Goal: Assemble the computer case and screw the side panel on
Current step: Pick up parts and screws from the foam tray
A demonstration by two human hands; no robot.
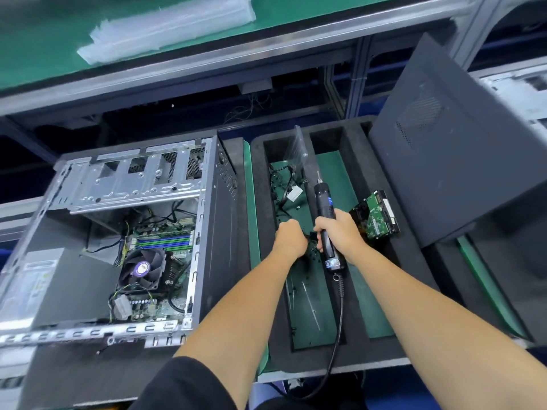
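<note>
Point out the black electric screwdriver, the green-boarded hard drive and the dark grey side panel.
black electric screwdriver (325, 202): head view, upper barrel above the grip.
green-boarded hard drive (377, 216): head view, green circuit board.
dark grey side panel (444, 161): head view, flat face.

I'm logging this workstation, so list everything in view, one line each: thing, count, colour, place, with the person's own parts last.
computer case: one, grey metal, open side up, on the left.
CPU fan: one, black with purple hub, inside the case.
side panel: one, dark grey, leaning upright at right.
foam tray: one, black with green-floored compartments, in the middle.
cables: a black bundle, count unclear, in the tray's left compartment.
hard drive: one, black with green board, on the tray's right side.
plastic bags: a clear stack, on the green upper shelf.
electric screwdriver: one, black, corded, over the tray.
left hand: curled over small dark parts in the left compartment; contents unclear.
right hand: grip around the screwdriver.
</note>
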